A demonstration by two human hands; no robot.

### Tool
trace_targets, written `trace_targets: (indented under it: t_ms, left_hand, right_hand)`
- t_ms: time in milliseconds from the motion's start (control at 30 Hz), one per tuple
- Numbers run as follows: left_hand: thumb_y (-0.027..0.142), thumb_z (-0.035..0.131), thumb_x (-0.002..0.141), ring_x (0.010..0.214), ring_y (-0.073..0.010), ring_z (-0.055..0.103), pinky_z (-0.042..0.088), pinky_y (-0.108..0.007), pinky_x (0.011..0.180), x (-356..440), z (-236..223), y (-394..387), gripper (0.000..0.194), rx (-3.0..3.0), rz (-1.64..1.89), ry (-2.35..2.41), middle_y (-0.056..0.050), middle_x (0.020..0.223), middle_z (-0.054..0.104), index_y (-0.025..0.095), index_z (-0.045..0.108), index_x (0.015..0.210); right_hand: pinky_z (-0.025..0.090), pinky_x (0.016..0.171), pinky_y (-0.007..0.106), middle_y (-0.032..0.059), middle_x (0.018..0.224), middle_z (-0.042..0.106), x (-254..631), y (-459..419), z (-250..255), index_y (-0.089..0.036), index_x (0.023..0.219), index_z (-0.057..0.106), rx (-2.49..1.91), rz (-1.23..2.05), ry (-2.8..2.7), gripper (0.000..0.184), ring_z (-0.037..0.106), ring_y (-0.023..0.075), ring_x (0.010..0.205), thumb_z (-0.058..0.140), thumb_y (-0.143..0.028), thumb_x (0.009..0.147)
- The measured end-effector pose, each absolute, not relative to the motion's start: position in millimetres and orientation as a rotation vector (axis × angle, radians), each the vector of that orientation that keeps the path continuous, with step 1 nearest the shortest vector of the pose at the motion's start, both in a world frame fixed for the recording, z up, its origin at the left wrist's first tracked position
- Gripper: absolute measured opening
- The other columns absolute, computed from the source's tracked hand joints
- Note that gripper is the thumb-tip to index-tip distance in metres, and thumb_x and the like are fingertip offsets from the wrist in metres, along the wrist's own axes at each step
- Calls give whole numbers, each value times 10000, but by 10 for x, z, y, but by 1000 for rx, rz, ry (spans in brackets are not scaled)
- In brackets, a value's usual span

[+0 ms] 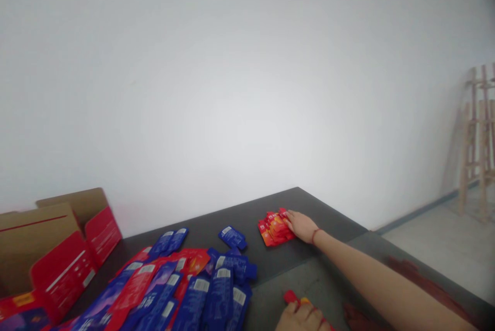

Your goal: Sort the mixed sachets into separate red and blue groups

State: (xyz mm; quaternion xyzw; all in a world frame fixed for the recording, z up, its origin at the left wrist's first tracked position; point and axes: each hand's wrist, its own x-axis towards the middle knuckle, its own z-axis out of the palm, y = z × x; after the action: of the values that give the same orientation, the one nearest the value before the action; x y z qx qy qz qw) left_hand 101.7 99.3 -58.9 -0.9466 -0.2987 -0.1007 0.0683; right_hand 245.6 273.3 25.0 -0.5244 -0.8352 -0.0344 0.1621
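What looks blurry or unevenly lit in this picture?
All in the head view: the plain white wall glows brightest mid-frame; the top-right corner darkens; the pale wooden frames look blurry; small print on the flat red-and-orange pouches is indistinct.

Heaped packets [199,297] block the near left, open boxes [64,277] farther left. Bare tabletop [266,264] runs between heap and far red packets [273,229].
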Motion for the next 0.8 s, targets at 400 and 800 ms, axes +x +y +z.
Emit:
trace_targets:
  t_ms: [400,800]
  left_hand:
    - [261,379,900,782,-166,576,394,-247,701,460,457,997,257,-2934,-852,-1695,-7,839,661,208,629,873]
    - [501,653,639,497,-109,490,344,-217,494,235,591,945,373,-3626,-1294,-2283,8,633,614,150,583,745]
  right_hand:
    - [272,1083,451,153,1416,444,2519,2165,594,-152,1337,481,-1132,156,-2408,539,386,266,1305,364,-493,937]
    - [490,578,255,-3,683,647,2253,1198,647,-167,802,580,-915,1496,-1556,367,593,131,576,654,-522,746]
